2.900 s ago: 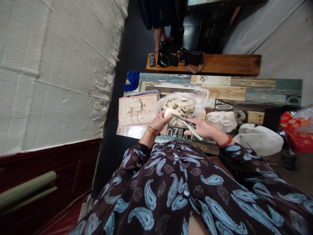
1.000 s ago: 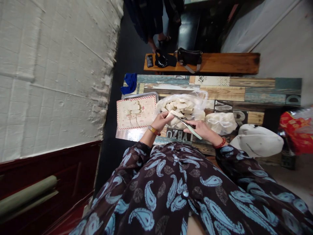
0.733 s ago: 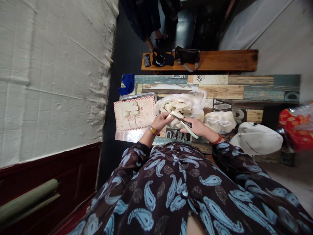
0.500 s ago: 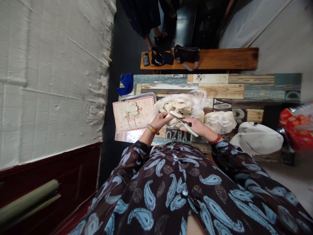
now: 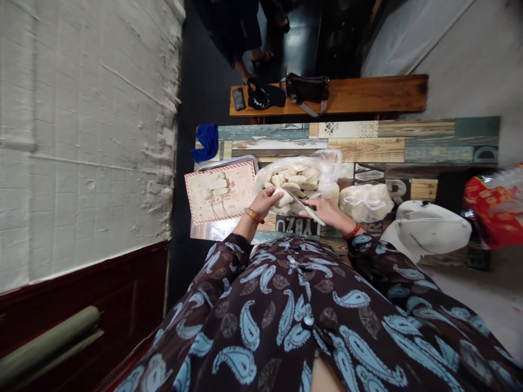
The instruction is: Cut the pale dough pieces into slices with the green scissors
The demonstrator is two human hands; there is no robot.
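My left hand (image 5: pixel 265 201) is closed, its thumb and fingers pinching a small pale oval piece (image 5: pixel 278 194) over the front of an open clear plastic bag (image 5: pixel 329 166). Many similar pale oval pieces (image 5: pixel 297 178) fill the bag. My right hand (image 5: pixel 326 211) is wrapped around a slim knife with a pale green handle (image 5: pixel 315 215). Its metal blade slants up and left, the tip close to my left fingers. Whether the blade touches the held piece I cannot tell. To the left, several pale pieces (image 5: pixel 220 191) lie on a printed paper sheet (image 5: pixel 200 204).
Under the paper is a metal tray (image 5: pixel 254 159). A tied bag (image 5: pixel 365 202), a white cap (image 5: pixel 433 231) and red packaging (image 5: pixel 494 212) sit on the right. A blue cloth (image 5: pixel 206 142) lies far left. Beyond stands a bench (image 5: pixel 376 97) with a handbag (image 5: pixel 307 88); a person's legs (image 5: pixel 241 32) are behind.
My left fingers have shifted on the pale oval piece, which now sits closer in the fingertips. The knife still points to it. The whole view has drifted slightly, with things sitting farther left.
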